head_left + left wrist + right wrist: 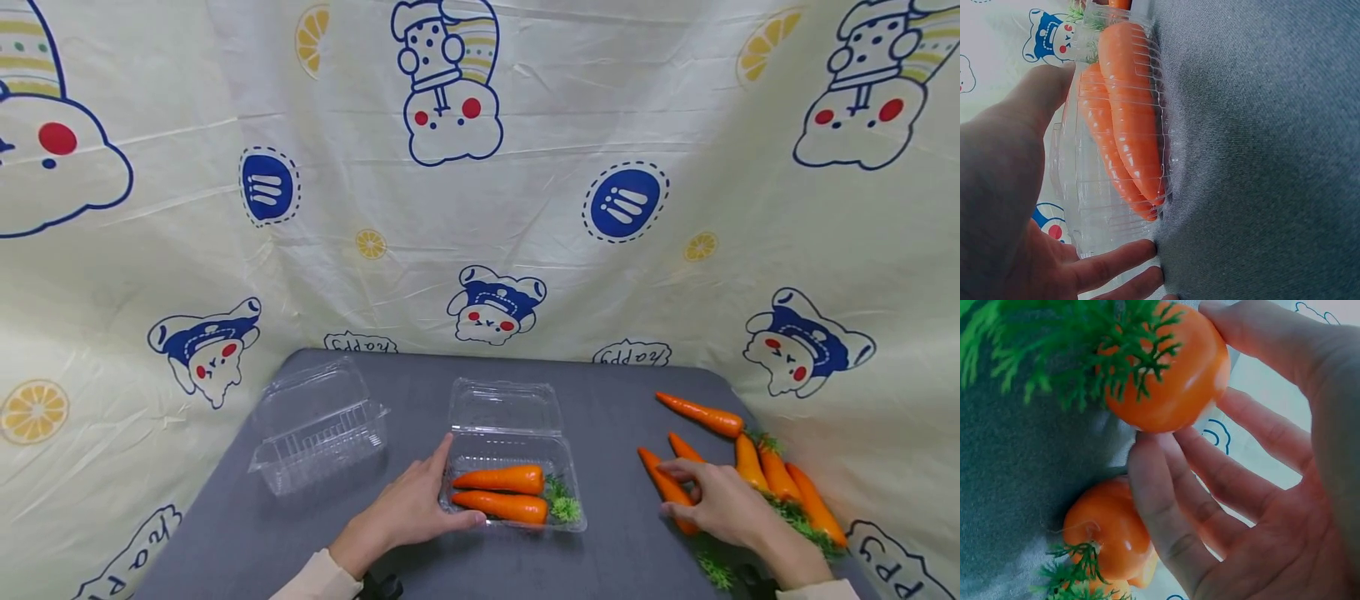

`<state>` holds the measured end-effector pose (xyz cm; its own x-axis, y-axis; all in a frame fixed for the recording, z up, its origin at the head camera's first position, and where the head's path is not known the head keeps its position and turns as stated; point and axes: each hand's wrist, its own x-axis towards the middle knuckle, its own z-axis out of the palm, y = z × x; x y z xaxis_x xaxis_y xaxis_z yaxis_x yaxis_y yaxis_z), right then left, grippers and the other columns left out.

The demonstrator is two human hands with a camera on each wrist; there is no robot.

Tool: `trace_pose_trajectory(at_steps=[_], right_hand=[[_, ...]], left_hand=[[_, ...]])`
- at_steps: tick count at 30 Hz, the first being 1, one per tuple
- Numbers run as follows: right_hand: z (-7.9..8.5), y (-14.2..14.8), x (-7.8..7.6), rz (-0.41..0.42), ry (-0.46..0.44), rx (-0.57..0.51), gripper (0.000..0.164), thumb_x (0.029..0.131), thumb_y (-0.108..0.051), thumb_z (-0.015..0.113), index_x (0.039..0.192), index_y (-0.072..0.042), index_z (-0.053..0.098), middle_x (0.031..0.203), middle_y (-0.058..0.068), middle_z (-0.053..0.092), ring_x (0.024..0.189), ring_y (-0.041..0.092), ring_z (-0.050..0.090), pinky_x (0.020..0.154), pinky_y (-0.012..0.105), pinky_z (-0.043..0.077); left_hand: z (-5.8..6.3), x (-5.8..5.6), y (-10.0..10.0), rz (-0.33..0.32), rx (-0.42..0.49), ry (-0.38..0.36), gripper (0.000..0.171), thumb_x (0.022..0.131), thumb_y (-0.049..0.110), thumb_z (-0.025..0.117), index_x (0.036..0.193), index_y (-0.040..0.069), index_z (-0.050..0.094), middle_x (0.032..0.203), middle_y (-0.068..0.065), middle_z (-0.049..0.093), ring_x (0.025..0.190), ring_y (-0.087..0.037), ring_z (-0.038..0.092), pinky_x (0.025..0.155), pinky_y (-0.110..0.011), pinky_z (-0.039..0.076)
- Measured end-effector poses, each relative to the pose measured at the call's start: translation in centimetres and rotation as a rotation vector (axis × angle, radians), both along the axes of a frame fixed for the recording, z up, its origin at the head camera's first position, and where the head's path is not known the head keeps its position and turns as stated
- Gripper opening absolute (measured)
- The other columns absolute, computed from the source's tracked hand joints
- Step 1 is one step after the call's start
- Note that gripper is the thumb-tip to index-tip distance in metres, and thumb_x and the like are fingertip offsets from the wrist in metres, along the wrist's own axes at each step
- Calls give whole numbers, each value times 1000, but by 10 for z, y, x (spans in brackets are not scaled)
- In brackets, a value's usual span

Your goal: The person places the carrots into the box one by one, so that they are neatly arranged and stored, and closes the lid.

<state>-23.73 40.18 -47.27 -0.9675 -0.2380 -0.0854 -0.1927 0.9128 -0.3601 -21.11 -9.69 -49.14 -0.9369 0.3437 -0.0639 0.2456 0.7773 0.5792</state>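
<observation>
Containing two carrots (501, 479), box (517, 447) touches outspread left hand (415, 502); right hand (726, 500) pinches third carrot (1191, 387).

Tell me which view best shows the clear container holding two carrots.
The head view: it shows the container open, with its lid and both carrots visible. The left wrist view shows its side close up, carrots visible through the plastic; the right wrist view doesn't show it.

Soft, diffuse light leaves small white glints on the carrots (501, 478).
</observation>
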Motion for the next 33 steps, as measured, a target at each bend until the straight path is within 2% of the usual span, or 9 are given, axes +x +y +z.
trace_pose_trajectory(at_steps=[5, 12, 18, 23, 30, 33], right_hand=[[1, -3, 0, 15, 6, -26, 65, 93, -40, 100, 145, -7, 78, 129, 12, 87, 86, 10, 69, 74, 30, 59], [-2, -7, -1, -4, -1, -52, 65, 92, -34, 101, 146, -7, 77, 129, 12, 87, 93, 14, 75, 82, 42, 68], [-4, -9, 0, -13, -12, -57, 60, 92, -29, 101, 144, -9, 78, 130, 14, 86, 101, 21, 78, 86, 50, 69], [-2, -13, -1, -11, -6, -68, 55, 94, -29, 99, 143, -15, 79, 131, 11, 86, 104, 20, 80, 86, 47, 69], [3, -21, -5, -1, 16, -72, 53, 96, -30, 97, 143, -18, 79, 129, 11, 87, 94, 14, 76, 81, 42, 66], [7, -27, -6, 5, 33, -87, 56, 96, -31, 98, 146, -18, 78, 130, 9, 87, 95, 13, 75, 80, 40, 65]], left_hand=[[-1, -1, 0, -4, -3, 11, 141, 88, 84, 86, 187, 8, 20, 161, -21, 71, 132, -34, 69, 105, -61, 64], [-1, -2, 0, -5, -6, 4, 141, 89, 83, 86, 187, 8, 20, 144, -14, 77, 115, -25, 64, 90, -50, 60], [0, -1, 1, -3, -3, 0, 141, 89, 83, 86, 187, 8, 20, 150, -18, 75, 119, -27, 67, 96, -54, 63], [0, -1, 3, 2, 8, -30, 138, 90, 80, 87, 187, 9, 20, 160, -22, 70, 128, -32, 68, 105, -60, 64], [1, -1, 3, -9, 8, -7, 139, 89, 81, 87, 187, 8, 20, 146, -16, 76, 118, -27, 65, 92, -53, 61], [1, -1, 2, -4, 1, -7, 139, 89, 81, 87, 187, 8, 20, 152, -17, 74, 123, -29, 67, 98, -56, 63]])
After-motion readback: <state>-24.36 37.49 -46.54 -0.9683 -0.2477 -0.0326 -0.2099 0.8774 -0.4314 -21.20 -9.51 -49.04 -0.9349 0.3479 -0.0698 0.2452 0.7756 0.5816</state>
